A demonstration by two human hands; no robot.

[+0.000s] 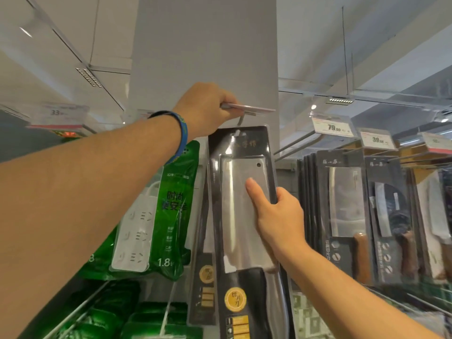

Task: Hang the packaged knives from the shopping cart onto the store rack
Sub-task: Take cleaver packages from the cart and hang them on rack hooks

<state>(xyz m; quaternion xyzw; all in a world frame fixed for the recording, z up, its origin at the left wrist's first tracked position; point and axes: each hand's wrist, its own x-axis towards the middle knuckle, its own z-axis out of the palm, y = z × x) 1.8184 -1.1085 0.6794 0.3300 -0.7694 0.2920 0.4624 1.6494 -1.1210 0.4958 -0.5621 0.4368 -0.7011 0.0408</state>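
Observation:
A packaged cleaver (238,216) in black card with a clear blister hangs upright in the middle of the view, its top slot at the metal rack hook (241,119). My right hand (278,216) grips the package's right edge, thumb flat on the blister front. My left hand (208,108), with a blue wristband, is raised above the package and holds the price tag holder (249,108) at the hook's front end. Another black knife package (203,277) hangs just behind, to the left.
Green power strip packs (156,216) hang at the left. More packaged knives (354,211) hang on hooks at the right under price tags (332,127). A grey pillar (205,45) stands behind the hook. The shopping cart is out of view.

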